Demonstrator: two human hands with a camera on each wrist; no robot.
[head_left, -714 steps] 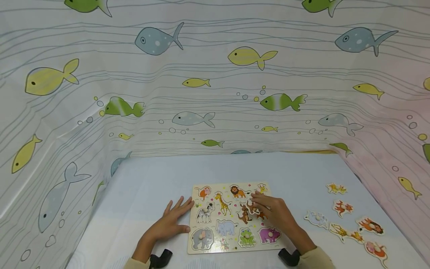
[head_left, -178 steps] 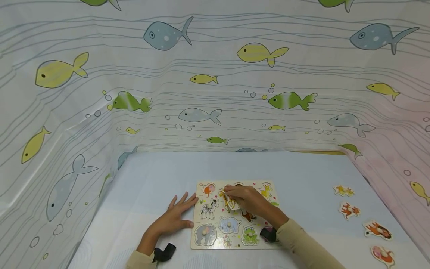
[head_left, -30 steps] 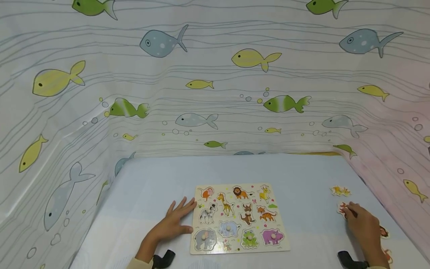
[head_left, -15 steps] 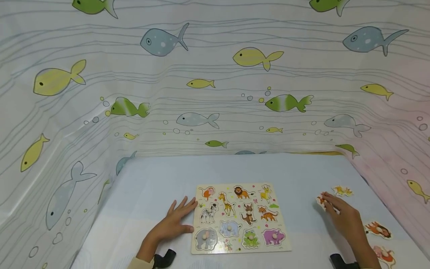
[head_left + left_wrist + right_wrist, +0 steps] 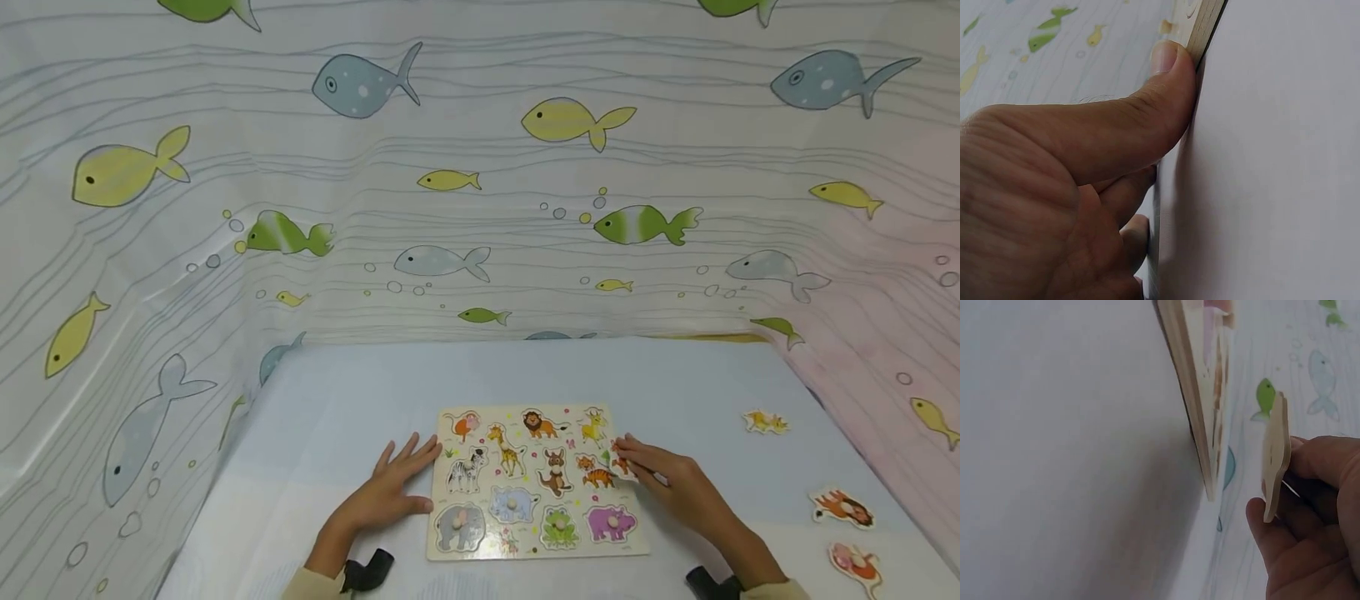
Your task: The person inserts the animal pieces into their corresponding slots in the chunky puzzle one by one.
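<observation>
The animal puzzle board (image 5: pixel 517 546) lies flat on the table. My left hand (image 5: pixel 382 496) rests at its left edge with fingers spread; in the left wrist view the thumb (image 5: pixel 1166 94) lies against the wooden rim. My right hand (image 5: pixel 682 492) pinches an orange tiger puzzle piece (image 5: pixel 621 462) at the board's right edge, beside the printed tiger (image 5: pixel 596 475). In the right wrist view the thin wooden piece (image 5: pixel 1275 456) is seen edge-on, raised above the board's level, between thumb and fingers. Knobbed pieces such as the elephant (image 5: pixel 459 529) and hippo (image 5: pixel 611 525) sit in the board.
On the table's right side lie a yellow animal piece (image 5: pixel 765 422), a lion piece (image 5: pixel 843 508) and a monkey piece (image 5: pixel 857 567). A fish-patterned curtain (image 5: pixel 480 217) surrounds the white tabletop (image 5: pixel 360 392) at the back and sides.
My right hand has picked up the tiger piece from the right side of the table and carried it left to the board. The left hand has stayed at the board's left edge.
</observation>
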